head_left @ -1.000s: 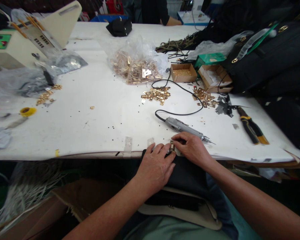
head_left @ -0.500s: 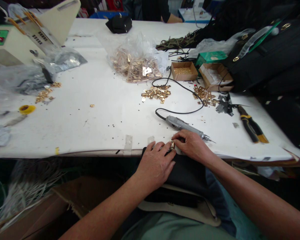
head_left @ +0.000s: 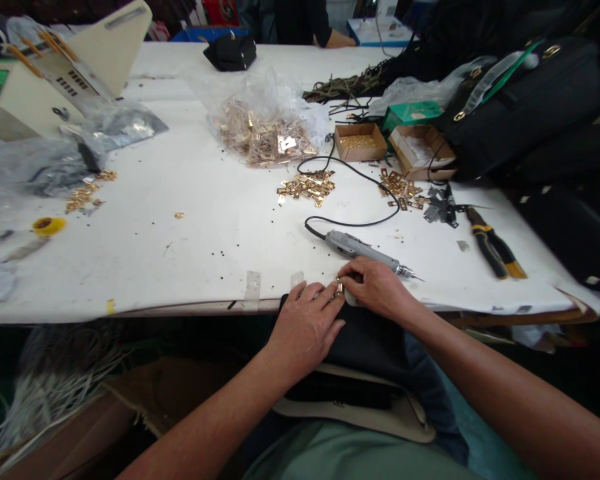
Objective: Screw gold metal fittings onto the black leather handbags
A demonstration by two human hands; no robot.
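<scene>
A black bag (head_left: 365,335) lies across my lap, its upper end against the table's front edge. My left hand (head_left: 310,320) is laid over that end, fingers bent across it and gripping it. At its fingertips is a small gold metal fitting (head_left: 340,288), partly covered by fingers. My right hand (head_left: 373,287) pinches this fitting from the right between thumb and fingertips. Just beyond the right hand lies a grey electric screwdriver (head_left: 360,250), its bit pointing right and its black cord looping back over the table.
Gold plates (head_left: 307,188) lie in a pile beyond the screwdriver, near a plastic bag of metal parts (head_left: 265,133). A cardboard box (head_left: 361,143) holds small gold pieces. Pliers (head_left: 495,247) and black bags (head_left: 530,100) are on the right. A beige machine (head_left: 25,100) stands left.
The whole view has shifted slightly, so the table things appear a little further left. Both hands keep nearly the same hold at the gold fitting.
</scene>
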